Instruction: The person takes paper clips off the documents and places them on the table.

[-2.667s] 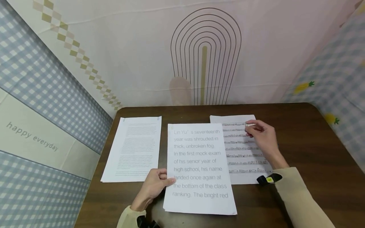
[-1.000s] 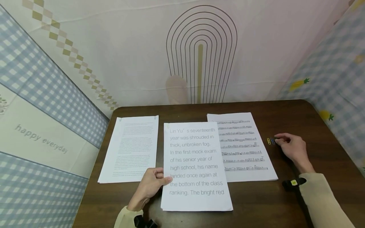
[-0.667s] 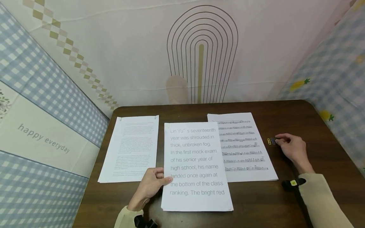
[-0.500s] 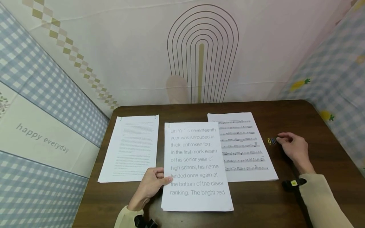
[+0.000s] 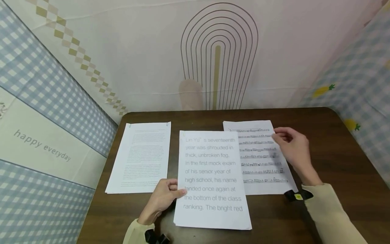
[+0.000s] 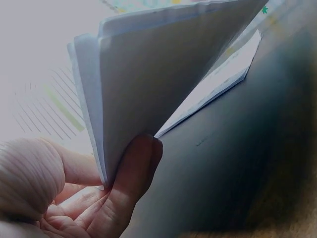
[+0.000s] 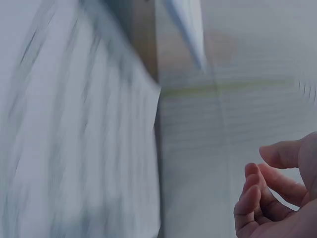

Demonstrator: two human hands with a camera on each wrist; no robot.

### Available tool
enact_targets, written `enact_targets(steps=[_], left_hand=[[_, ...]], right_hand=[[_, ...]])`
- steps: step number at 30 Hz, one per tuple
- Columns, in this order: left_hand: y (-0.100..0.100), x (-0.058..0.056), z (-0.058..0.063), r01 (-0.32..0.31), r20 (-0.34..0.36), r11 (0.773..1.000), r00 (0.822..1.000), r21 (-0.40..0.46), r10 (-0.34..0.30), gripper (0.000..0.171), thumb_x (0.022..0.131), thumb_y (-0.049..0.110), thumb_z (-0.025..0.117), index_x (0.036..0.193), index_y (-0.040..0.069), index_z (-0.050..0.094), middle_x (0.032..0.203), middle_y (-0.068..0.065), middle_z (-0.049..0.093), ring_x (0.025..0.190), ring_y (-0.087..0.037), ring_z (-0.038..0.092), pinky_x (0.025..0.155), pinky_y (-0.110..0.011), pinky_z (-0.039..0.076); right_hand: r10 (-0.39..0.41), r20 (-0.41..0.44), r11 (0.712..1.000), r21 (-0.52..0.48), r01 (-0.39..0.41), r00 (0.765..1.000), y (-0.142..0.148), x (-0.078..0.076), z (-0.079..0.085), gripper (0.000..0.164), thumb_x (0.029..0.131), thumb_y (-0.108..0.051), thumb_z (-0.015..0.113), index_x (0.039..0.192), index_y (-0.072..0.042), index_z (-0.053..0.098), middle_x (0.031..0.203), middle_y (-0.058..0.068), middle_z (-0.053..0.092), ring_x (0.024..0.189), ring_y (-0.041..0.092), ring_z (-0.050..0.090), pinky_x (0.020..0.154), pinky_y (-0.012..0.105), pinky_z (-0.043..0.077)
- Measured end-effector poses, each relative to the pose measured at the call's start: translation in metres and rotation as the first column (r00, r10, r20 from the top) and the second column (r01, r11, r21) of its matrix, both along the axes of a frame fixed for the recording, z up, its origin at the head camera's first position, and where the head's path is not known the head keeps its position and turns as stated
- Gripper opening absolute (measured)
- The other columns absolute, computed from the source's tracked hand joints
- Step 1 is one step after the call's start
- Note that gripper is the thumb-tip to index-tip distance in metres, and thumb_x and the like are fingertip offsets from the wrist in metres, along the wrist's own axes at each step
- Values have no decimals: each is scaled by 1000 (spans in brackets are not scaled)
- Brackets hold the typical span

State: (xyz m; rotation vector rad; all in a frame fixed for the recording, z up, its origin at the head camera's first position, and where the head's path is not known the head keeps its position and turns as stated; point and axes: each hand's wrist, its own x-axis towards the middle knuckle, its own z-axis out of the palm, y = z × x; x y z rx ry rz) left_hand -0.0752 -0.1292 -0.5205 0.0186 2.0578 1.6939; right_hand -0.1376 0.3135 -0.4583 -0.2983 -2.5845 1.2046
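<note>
My left hand [image 5: 167, 193] grips a stack of printed sheets [image 5: 211, 179] by its left edge, thumb on the front. The sheets' top line reads "Lin Yu's seventeenth". In the left wrist view the stack [image 6: 158, 64] stands raised and its layers spread slightly apart. A paper clip [image 5: 184, 134] sits at its top left corner. My right hand [image 5: 294, 149] hovers by the right edge of the sheet music [image 5: 262, 162], thumb and fingertips close together. Seen from the right wrist, the hand [image 7: 280, 193] shows curled fingers; whether something small is between them I cannot make out.
Another printed stack [image 5: 140, 159] with paper clips at both top corners lies at the left on the brown wooden table [image 5: 137, 217]. A cloth backdrop [image 5: 146, 61] stands behind the table, with checked cloth on either side.
My right hand has left the loose paper clips at the right and moved left and up to the sheet music's edge, hiding where they lay. The left hand keeps its grip.
</note>
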Motion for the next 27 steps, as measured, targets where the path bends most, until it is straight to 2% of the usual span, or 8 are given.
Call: enact_targets(steps=[3, 5, 8, 11, 17, 23, 25, 27], left_hand=[[0, 1, 0, 3, 1, 1000, 1000, -7, -3, 31, 94, -1, 79, 122, -12, 74, 100, -25, 83, 85, -30, 85, 73, -29, 64], [0, 1, 1, 4, 2, 1000, 1000, -8, -4, 30, 94, -2, 79, 122, -12, 74, 99, -25, 84, 85, -29, 84, 73, -27, 64], [1, 2, 1, 10, -2, 1000, 1000, -11, -10, 30, 94, -2, 79, 122, -12, 74, 99, -25, 84, 85, -29, 84, 73, -28, 64], [1, 4, 2, 21, -8, 1000, 1000, -15, -21, 30, 94, -1, 79, 121, -12, 75, 99, -24, 84, 85, -30, 84, 74, -29, 65], [1, 7, 1, 37, -8, 999, 999, -36, -38, 28, 93, 0, 81, 119, -10, 76, 96, -22, 84, 82, -27, 84, 72, -28, 63], [2, 8, 1, 53, -17, 998, 998, -37, -53, 29, 93, 1, 81, 120, -9, 76, 96, -21, 84, 82, -27, 84, 73, -27, 64], [3, 9, 1, 55, -24, 998, 998, -35, -56, 29, 93, 1, 81, 120, -10, 76, 96, -22, 84, 82, -27, 84, 72, -27, 63], [3, 9, 1, 54, -27, 998, 998, -31, -55, 30, 93, 0, 81, 120, -11, 75, 95, -23, 84, 82, -28, 84, 71, -26, 63]], right_hand=[[129, 5, 992, -7, -129, 992, -37, -4, 15, 28, 106, -24, 72, 128, -6, 76, 107, 7, 73, 88, 6, 60, 74, 11, 47], [214, 9, 977, -5, -214, 977, -63, -9, 25, 27, 105, -21, 73, 128, -6, 76, 108, 11, 75, 90, 9, 62, 76, 12, 48], [322, 0, 947, 18, -322, 947, -99, -19, 32, 25, 102, -13, 74, 126, -5, 77, 105, 13, 76, 91, 17, 64, 79, 16, 50], [395, -7, 918, 26, -395, 919, -127, -30, 33, 23, 100, -9, 75, 122, -3, 78, 101, 12, 76, 89, 20, 63, 80, 20, 49], [477, -1, 879, 18, -477, 879, -170, -49, 25, 21, 98, -9, 79, 118, -2, 79, 103, 12, 78, 92, 24, 68, 84, 31, 55], [537, 43, 838, 88, -538, 843, -192, -66, 16, 30, 98, -12, 79, 127, -3, 78, 119, 14, 80, 112, 31, 69, 102, 46, 54], [556, 62, 823, 99, -559, 829, -196, -71, 13, 33, 99, -14, 79, 130, -4, 77, 123, 14, 79, 116, 32, 67, 105, 48, 51], [575, 79, 810, 87, -580, 814, -199, -74, 11, 34, 99, -16, 78, 131, -4, 76, 122, 13, 80, 114, 30, 68, 101, 45, 52]])
